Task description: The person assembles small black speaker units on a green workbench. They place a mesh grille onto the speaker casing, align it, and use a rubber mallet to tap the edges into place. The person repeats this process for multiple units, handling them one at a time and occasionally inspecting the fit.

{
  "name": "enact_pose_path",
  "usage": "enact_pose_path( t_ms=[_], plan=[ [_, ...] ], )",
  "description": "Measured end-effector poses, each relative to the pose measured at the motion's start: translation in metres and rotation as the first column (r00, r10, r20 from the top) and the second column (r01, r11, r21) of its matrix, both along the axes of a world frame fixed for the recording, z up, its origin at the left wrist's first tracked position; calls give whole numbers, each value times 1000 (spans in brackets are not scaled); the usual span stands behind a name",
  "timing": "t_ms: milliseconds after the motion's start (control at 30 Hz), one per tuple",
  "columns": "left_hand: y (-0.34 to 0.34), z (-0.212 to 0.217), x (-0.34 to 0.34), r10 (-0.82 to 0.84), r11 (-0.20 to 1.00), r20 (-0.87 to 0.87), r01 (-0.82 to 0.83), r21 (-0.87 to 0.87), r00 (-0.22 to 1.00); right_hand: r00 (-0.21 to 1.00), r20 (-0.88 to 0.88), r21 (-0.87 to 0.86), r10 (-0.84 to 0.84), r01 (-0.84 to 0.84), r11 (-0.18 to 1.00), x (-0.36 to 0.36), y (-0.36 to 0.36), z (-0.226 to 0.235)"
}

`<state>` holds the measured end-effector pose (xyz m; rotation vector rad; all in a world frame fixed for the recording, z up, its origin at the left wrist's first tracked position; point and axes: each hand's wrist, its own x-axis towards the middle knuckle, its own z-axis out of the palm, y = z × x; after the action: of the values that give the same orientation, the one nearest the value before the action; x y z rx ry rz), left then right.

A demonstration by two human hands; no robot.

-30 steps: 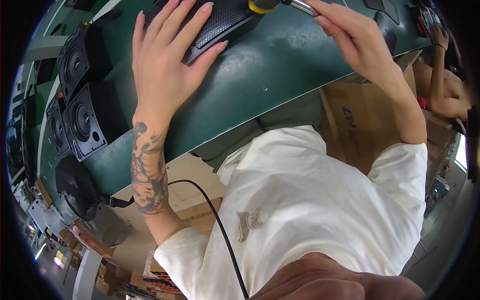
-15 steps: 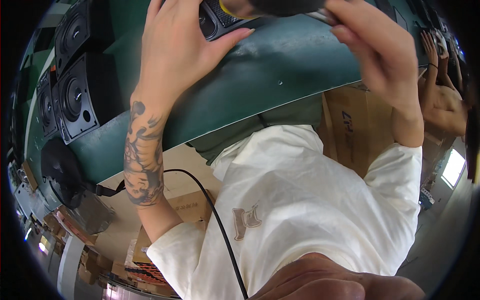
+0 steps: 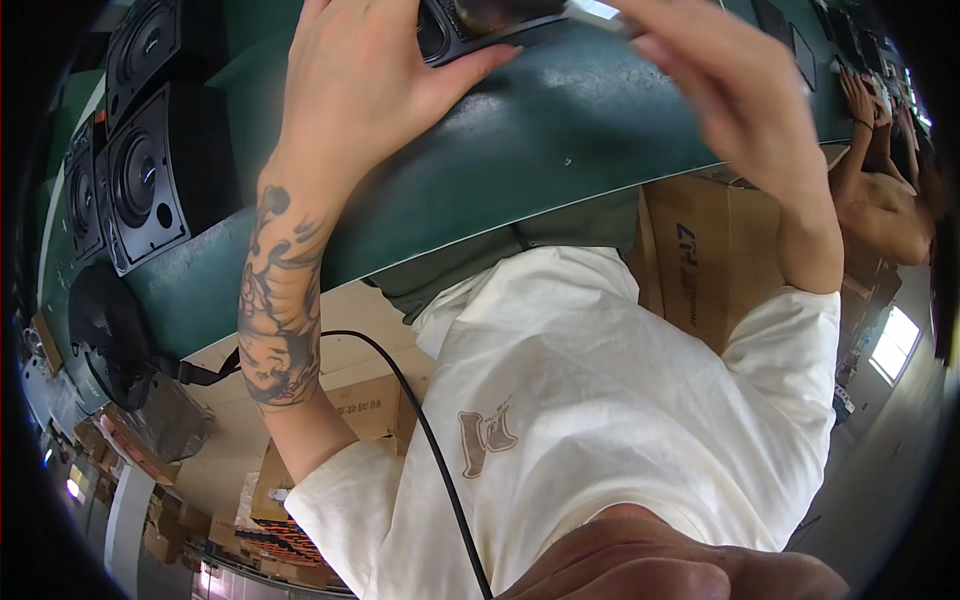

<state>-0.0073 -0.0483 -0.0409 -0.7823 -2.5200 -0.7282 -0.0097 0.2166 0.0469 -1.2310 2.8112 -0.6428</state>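
At the top edge, a black speaker (image 3: 432, 38) lies on the green table, partly cut off by the frame. My left hand (image 3: 365, 85) rests against it with the thumb stretched along its near side; the other fingers run out of view. My right hand (image 3: 735, 85), smeared by motion, has its fingers closed on a dark tool with a shiny silvery part (image 3: 597, 10). The tool's dark rounded end (image 3: 508, 12) is over the speaker. I cannot make out its kind.
More black speakers (image 3: 150, 175) stand on the green table (image 3: 480, 175) at the left, near a black mesh cap (image 3: 105, 310). Cardboard boxes (image 3: 715, 260) are below the table. A black cable (image 3: 425, 420) crosses my shirt. Another person's arms (image 3: 870, 150) are at the far right.
My right hand and the tool have shifted left. The speaker under my left hand sits slightly further right in the picture, and more of the tool's silvery part shows.
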Motion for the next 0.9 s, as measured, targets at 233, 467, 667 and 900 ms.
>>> enact_pose_path(
  t_ms=[233,467,667,900],
  plan=[
    [5,23,3,-18,1000,69,19,-24,997,988,77,9,-136,135,991,-10,22,21],
    [8,25,5,8,991,67,1,-137,998,981,54,-46,-187,190,981,-7,45,2],
    [7,-3,2,30,996,-92,-38,-85,995,964,129,-25,-233,238,971,-16,53,9],
    [12,-24,9,-89,996,-321,77,-51,943,959,121,-179,-256,275,945,-34,28,16]
  ],
)
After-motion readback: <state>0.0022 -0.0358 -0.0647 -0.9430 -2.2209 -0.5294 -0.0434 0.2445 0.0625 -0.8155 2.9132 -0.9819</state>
